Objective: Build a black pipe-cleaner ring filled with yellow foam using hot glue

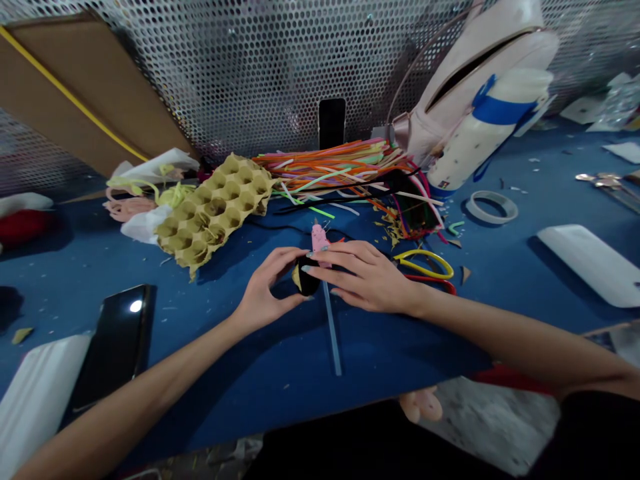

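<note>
A small black piece with a pale yellowish edge [307, 277] is held between both hands above the blue table. My left hand [270, 287] grips its left side, thumb below and fingers on top. The fingers of my right hand [367, 277] press on its right side. Just behind my right fingertips lies a pink glue gun [319, 239], its nozzle pointing away from me; my right hand partly covers it. A clear glue stick [332, 333] extends from it toward the table's front edge.
An egg carton [215, 210], pipe cleaners [325, 173] and a standing phone [332, 123] are behind. Yellow-handled scissors [427, 262], a tape roll [493, 207], a bottle [485, 133] and a white block [590, 263] are right. Another phone [115, 340] lies left.
</note>
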{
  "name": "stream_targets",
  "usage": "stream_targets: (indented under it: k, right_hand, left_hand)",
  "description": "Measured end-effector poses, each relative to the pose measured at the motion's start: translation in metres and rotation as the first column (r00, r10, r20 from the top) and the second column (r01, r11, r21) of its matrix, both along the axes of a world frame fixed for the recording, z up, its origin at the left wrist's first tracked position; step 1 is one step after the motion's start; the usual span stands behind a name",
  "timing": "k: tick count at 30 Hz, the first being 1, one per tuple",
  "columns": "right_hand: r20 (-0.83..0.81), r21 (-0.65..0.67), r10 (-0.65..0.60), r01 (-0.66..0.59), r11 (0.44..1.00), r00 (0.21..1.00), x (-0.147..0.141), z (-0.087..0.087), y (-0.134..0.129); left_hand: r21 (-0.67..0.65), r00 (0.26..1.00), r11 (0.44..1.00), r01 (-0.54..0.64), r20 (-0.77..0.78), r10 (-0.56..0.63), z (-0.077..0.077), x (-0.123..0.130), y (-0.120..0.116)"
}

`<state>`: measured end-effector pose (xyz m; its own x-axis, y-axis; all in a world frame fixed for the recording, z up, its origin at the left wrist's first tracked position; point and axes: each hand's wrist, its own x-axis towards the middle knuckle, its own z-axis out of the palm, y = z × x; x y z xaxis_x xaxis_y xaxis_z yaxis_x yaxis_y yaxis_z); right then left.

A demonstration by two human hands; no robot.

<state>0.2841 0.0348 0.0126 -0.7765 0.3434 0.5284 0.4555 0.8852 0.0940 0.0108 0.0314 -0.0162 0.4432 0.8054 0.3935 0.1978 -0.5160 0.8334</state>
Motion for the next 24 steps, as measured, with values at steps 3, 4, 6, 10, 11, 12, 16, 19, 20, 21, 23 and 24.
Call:
stream_targets:
  k: [3, 4, 6, 10, 11, 12, 16, 19, 20, 21, 23, 24]
  right_hand:
    - [0.06, 0.035, -0.03, 0.028, 0.999, 0.998, 0.0, -0.001, 0.001]
    - [0.073, 0.041, -0.038, 0.035, 0.999, 0.997, 0.0, -0.001, 0.002]
    - [0.081, 0.055, -0.044, 0.04, 0.998, 0.996, -0.001, -0.001, 0.002]
    - [0.063, 0.067, -0.037, 0.033, 0.997, 0.997, -0.002, 0.0, 0.002]
    - [0.056, 0.064, -0.033, 0.029, 0.998, 0.998, -0.003, 0.0, 0.001]
    - [0.049, 0.06, -0.029, 0.026, 0.998, 0.998, -0.003, 0.001, 0.0]
    - [0.006, 0.068, 0.021, -0.022, 0.997, 1.0, -0.002, 0.003, -0.004]
    - [-0.014, 0.069, 0.057, -0.056, 0.996, 0.998, -0.001, 0.004, -0.005]
    - [-0.014, 0.06, 0.06, -0.059, 0.996, 0.998, -0.001, 0.004, -0.004]
    - [-0.011, 0.049, 0.063, -0.063, 0.997, 0.998, 0.0, 0.005, -0.003]
    - [-0.007, 0.027, 0.087, -0.087, 0.996, 0.996, 0.001, 0.005, -0.002]
    - [-0.013, 0.018, 0.106, -0.106, 0.994, 0.994, 0.001, 0.005, -0.001]
  left_hand:
    - [-0.002, 0.999, 1.0, 0.008, 0.044, -0.008, -0.001, -0.001, 0.0]
    - [-0.003, 0.999, 1.0, 0.008, 0.053, -0.008, -0.001, -0.001, 0.001]
    - [-0.006, 0.998, 1.0, 0.008, 0.063, -0.008, -0.002, -0.001, 0.001]
    - [-0.008, 0.996, 1.0, 0.021, 0.088, -0.021, -0.003, -0.001, 0.001]
    - [-0.005, 0.995, 1.0, 0.026, 0.099, -0.025, -0.002, -0.001, 0.001]
    - [0.002, 0.994, 1.0, 0.029, 0.11, -0.029, -0.002, -0.001, 0.0]
    - [0.03, 0.995, 0.999, 0.042, 0.085, -0.044, 0.003, -0.001, -0.005]
    - [0.043, 0.998, 0.999, 0.031, 0.058, -0.034, 0.006, -0.001, -0.008]
    - [0.047, 0.998, 0.998, 0.029, 0.06, -0.032, 0.006, -0.001, -0.008]
    - [0.05, 0.998, 0.998, 0.029, 0.061, -0.032, 0.006, -0.001, -0.009]
    - [0.048, 0.998, 0.998, 0.035, 0.051, -0.037, 0.006, -0.001, -0.009]
    - [0.047, 0.998, 0.998, 0.038, 0.044, -0.04, 0.006, -0.001, -0.008]
